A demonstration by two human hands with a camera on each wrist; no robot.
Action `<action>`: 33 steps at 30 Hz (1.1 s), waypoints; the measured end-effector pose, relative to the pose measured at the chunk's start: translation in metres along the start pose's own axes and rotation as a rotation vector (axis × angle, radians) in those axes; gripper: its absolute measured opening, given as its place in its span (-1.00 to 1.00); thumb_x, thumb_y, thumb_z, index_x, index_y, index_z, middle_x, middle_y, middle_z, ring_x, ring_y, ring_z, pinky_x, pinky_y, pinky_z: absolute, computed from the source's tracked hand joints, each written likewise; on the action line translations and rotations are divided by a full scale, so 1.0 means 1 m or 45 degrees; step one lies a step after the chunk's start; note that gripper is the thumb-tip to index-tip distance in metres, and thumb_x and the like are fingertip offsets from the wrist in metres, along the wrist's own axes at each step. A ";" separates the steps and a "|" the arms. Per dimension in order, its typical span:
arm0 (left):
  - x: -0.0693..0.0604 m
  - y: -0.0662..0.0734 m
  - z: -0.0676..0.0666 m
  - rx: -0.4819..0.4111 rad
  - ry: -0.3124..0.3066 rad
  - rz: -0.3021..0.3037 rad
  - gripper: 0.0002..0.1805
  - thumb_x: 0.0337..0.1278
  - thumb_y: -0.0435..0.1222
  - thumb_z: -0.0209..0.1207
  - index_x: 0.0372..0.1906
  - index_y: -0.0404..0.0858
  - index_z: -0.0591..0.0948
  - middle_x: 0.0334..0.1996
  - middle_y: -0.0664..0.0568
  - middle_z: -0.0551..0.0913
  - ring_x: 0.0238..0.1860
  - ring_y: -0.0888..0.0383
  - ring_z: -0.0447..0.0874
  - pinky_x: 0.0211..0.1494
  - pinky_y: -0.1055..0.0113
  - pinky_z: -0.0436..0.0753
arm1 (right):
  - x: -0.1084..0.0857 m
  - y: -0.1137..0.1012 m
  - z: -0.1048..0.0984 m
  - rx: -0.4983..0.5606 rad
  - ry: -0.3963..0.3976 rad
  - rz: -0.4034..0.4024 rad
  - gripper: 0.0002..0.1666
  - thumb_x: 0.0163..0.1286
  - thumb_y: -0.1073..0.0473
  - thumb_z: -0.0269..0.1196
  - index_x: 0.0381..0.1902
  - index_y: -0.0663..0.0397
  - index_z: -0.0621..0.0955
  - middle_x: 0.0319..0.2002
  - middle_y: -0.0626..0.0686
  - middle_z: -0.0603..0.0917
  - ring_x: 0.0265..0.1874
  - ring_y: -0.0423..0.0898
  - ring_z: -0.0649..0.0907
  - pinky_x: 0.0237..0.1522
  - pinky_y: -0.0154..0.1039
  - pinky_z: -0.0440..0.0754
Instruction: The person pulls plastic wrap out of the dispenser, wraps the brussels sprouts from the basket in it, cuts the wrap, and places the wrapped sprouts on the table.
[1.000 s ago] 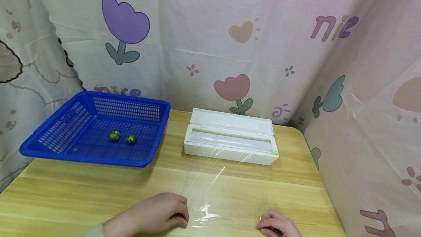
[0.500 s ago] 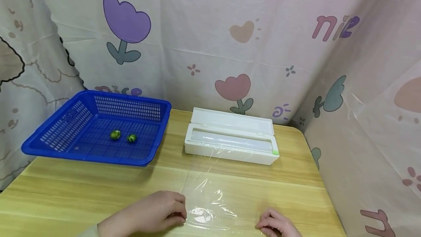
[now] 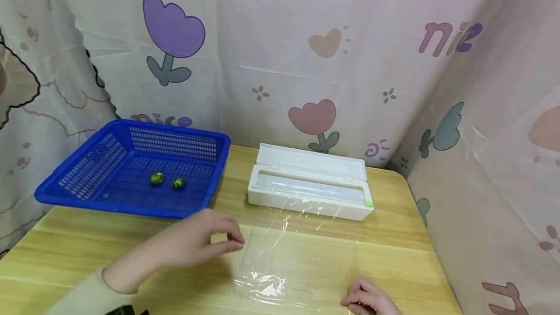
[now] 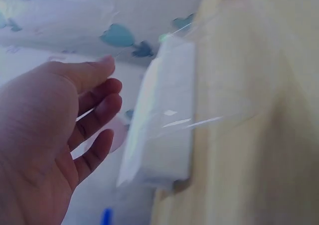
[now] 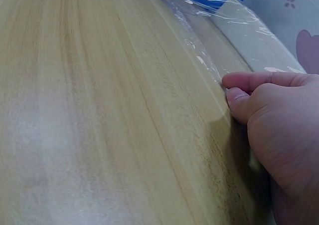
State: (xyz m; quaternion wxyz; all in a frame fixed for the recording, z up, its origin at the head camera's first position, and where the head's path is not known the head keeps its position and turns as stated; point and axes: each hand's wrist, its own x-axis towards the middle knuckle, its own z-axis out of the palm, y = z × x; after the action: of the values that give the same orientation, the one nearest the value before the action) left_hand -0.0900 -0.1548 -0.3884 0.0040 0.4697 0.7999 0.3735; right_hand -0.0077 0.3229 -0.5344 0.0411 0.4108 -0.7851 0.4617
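Observation:
Clear plastic film (image 3: 302,256) stretches from the roll (image 3: 310,186) in a white box (image 3: 306,204) toward the front of the table. My right hand (image 3: 371,297) pinches the film's near right corner between thumb and index finger, as the right wrist view also shows at the hand (image 5: 279,110). Raised to the left of the film, my left hand (image 3: 197,239) holds nothing, its fingers loosely bent. In the left wrist view that hand (image 4: 60,115) has thumb and fingers apart, beside the box (image 4: 169,110).
A blue basket (image 3: 131,207) with two small green balls (image 3: 156,178) (image 3: 178,183) stands at the back left of the wooden table (image 3: 78,252). The box lid (image 3: 310,162) stands open at the back. A printed curtain (image 3: 262,23) hangs behind and at the sides.
My left hand has let go of the film's near left corner and moved up and to the left. The film's left edge now lies loose. My right hand has stayed in place.

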 end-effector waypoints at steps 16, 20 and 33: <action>-0.002 -0.063 -0.098 -0.007 0.275 -0.460 -0.90 0.45 -0.23 0.35 -0.06 0.01 0.81 -0.18 0.21 0.80 -0.24 0.13 0.73 -0.20 0.26 0.69 | 0.000 0.004 0.002 -0.007 0.052 -0.096 -0.50 0.21 0.63 0.40 -0.03 0.00 0.75 -0.21 -0.03 0.59 -0.34 -0.32 0.59 -0.39 -0.57 0.56; -0.009 -0.087 -0.107 -0.060 0.282 -0.558 -0.86 0.46 -0.22 0.34 -0.01 -0.08 0.80 -0.12 0.10 0.81 -0.21 0.07 0.76 -0.23 0.25 0.71 | -0.001 0.003 0.003 -0.001 0.061 -0.054 -0.49 0.22 0.63 0.40 -0.04 -0.02 0.76 -0.22 -0.04 0.59 -0.35 -0.37 0.57 -0.42 -0.58 0.54; -0.030 -0.155 -0.133 -0.031 0.072 -0.812 -0.67 0.49 -0.16 0.31 0.14 -0.29 0.76 0.01 -0.05 0.79 0.01 -0.01 0.72 -0.02 0.19 0.69 | -0.002 0.007 0.010 -0.043 0.133 -0.049 -0.37 0.04 0.68 0.45 -0.07 -0.08 0.78 -0.22 -0.15 0.60 -0.39 -0.38 0.57 -0.45 -0.61 0.49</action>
State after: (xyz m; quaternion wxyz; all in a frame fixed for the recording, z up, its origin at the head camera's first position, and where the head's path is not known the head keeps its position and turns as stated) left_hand -0.2367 -0.3000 -0.3960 0.1043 0.1846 0.9021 0.3758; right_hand -0.0083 0.3184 -0.5459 0.0976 0.4004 -0.7816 0.4683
